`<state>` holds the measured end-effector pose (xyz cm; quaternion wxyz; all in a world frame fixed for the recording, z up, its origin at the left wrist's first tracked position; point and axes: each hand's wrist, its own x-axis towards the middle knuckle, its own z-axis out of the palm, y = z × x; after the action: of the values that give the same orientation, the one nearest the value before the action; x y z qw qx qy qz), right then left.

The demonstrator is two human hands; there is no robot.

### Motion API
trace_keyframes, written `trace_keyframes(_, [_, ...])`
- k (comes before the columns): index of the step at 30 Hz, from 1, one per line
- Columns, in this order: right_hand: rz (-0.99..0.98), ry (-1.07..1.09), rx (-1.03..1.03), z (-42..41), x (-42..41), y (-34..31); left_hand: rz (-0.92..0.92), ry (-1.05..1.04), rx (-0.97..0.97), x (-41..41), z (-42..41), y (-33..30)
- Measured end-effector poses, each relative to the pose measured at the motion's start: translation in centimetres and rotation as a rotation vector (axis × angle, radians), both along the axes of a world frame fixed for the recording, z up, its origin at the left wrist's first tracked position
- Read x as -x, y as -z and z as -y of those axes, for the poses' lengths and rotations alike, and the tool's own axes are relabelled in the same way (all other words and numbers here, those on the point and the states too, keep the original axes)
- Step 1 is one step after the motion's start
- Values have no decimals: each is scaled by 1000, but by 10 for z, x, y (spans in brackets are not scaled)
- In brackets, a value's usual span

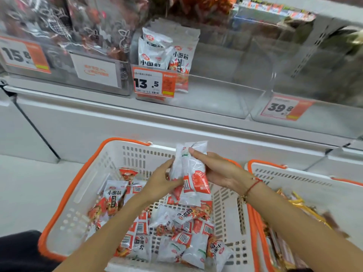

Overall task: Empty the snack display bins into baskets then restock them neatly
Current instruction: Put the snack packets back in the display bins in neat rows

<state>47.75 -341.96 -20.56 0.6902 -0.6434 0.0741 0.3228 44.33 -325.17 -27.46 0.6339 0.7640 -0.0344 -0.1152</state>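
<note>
Snack packets (191,173) | gripped by left hand (160,182), right hand (220,170) | above basket (78,181)

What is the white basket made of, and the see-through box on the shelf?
The basket looks like hard, matte white plastic: moulded slots, orange rim. The display bin seems to be clear, glossy acrylic or similar plastic; you see packets through it and light glints off its edges.

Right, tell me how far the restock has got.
Done: the middle bin was emptied, and a few packets already stand at its left end. In hand: left hand and right hand hold a stack. Left: many packets in the basket.
</note>
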Motion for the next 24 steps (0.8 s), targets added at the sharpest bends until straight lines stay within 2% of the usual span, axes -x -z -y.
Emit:
trace_keyframes(3, [29, 44, 47, 12, -6, -13, -75, -74, 62, -3, -5, -7])
trace_keyframes(6, [133, 145, 201, 22, -16, -17, -296, -237, 250, -7, -12, -10])
trace_keyframes(8, [172, 169, 288, 20, -18, -17, -434, -219, 445, -11, -17, -11])
trace_keyframes(10, [173, 142, 351, 6, -16, -18, -486, -115, 586, -9, -15, -17])
trace_keyframes(12, [157, 77, 384, -14, -14, -16, -464, -36, 584, -6, -8, -23])
trace_keyframes(14, [75, 5, 380, -28, -14, -11, -423, -51, 530, -6, 0, -23])
trace_keyframes(16, [29, -9, 287, -36, -17, -9, -382, -122, 461, -7, 3, -22])
trace_keyframes(18, [15, -3, 161, -36, -16, -10, -361, -161, 485, -8, 3, -24])
trace_keyframes(21, [172, -11, 277, -32, -16, -5, -309, -91, 534, -8, 3, -34])
trace_keyframes(23, [281, 40, 361, -31, -13, -5, -287, -6, 495, -8, 3, -41])
trace_keyframes(24, [295, 101, 335, -30, -12, -4, -289, 36, 464, -8, 3, -42])
